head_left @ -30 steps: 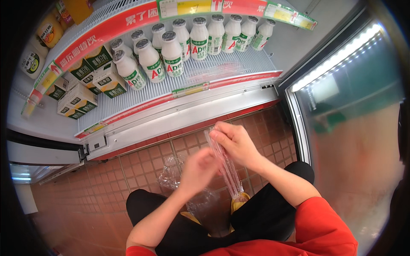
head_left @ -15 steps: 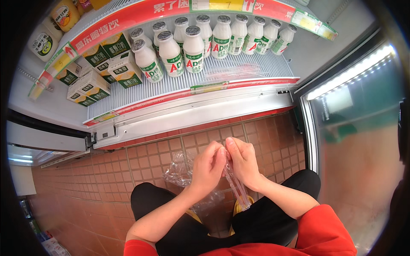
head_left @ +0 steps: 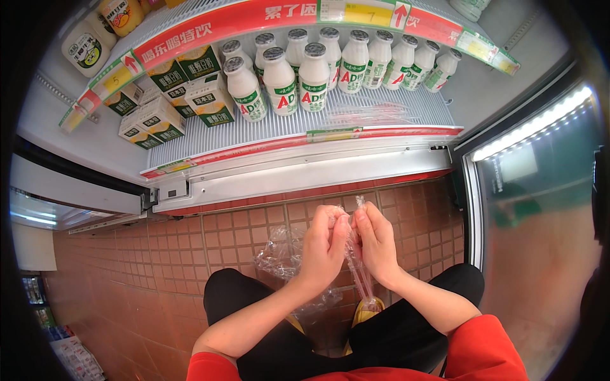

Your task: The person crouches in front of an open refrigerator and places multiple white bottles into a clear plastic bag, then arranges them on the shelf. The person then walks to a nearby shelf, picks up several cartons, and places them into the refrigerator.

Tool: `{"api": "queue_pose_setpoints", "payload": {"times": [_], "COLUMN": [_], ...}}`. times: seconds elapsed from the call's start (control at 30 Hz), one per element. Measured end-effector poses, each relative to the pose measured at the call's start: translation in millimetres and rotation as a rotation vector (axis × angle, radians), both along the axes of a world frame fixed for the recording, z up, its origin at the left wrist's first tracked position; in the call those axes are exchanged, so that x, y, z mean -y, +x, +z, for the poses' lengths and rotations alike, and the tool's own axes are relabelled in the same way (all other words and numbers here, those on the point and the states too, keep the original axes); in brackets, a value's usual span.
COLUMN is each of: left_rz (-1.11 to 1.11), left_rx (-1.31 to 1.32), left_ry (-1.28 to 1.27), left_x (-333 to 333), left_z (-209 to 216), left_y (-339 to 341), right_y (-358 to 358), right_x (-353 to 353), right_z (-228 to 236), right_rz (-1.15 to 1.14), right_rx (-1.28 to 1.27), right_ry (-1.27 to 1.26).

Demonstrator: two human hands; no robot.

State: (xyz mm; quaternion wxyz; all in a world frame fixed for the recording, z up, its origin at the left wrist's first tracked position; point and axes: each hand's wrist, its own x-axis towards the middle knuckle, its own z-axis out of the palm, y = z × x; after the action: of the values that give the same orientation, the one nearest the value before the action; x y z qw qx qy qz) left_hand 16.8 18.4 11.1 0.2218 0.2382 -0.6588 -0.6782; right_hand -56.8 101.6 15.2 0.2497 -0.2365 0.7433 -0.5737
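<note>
The left hand (head_left: 324, 247) and right hand (head_left: 379, 247) are both pinching a slim clear packet (head_left: 359, 272) at its far end, apparently for firm control, while its length is hanging near the right shoe (head_left: 368, 310). White bottles (head_left: 313, 86) are standing farther away, probably upright for display.

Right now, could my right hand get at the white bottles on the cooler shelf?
Probably yes: the shelf is open in front and nothing blocks the white bottles. Your right hand does hold clear plastic, though, so it might need to let go first.
</note>
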Motion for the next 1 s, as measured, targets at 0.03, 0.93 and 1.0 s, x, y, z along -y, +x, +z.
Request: {"api": "queue_pose_setpoints", "payload": {"times": [0.03, 0.93, 1.0], "left_rz": [0.003, -0.003, 0.023], "left_rx": [-0.001, -0.022, -0.022], "left_ry": [0.05, 0.241, 0.267], "left_x": [1.3, 5.4, 7.4], "left_z": [0.3, 3.5, 7.2], "left_y": [0.2, -6.7, -7.4], "right_y": [0.5, 1.3, -1.9], "right_x": [-0.1, -3.6, -4.6], "right_z": [-1.8, -15.8, -15.6], "right_rz": [0.008, 0.06, -0.057], "right_rx": [0.049, -0.071, -0.194], "right_ry": [-0.041, -0.018, -0.023]}}
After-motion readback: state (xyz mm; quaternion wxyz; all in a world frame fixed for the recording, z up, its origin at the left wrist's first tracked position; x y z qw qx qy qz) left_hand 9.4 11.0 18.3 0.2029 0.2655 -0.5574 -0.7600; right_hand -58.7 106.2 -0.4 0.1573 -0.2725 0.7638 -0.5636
